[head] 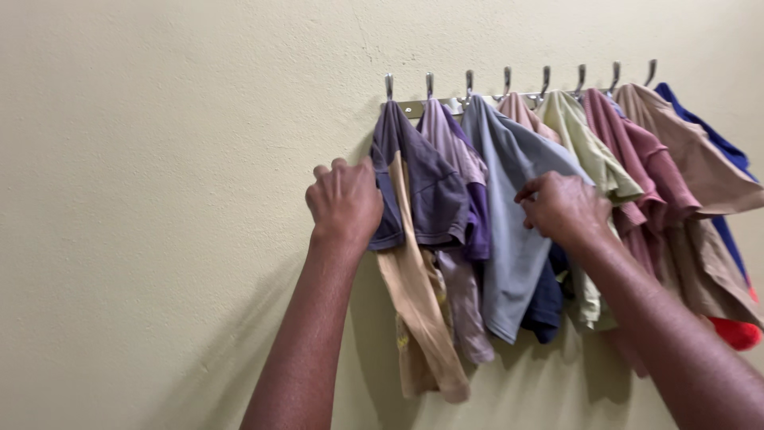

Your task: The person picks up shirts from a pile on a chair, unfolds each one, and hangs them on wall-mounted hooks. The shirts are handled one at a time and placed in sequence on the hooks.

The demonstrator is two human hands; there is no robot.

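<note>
Gripping the left edge of the dark purple-and-tan shirt, the left hand sits just left of centre in the frame, its fingers curled tight around the cloth so only the knuckles show. That shirt hangs from the leftmost hook of the metal hook rail in the upper middle of the frame, its tan tail reaching low toward the bottom edge. At centre right, the right hand pinches a fold of the grey-blue shirt between thumb and bent fingers. Between the two hangs a lilac shirt; further right come an olive shirt, a maroon shirt, a brown shirt and a blue garment at the upper right. All hang against the cream wall. Judging by both grips, the garments are being sorted or straightened on the rail; any lift would need the collar raised clear of its hook.
</note>
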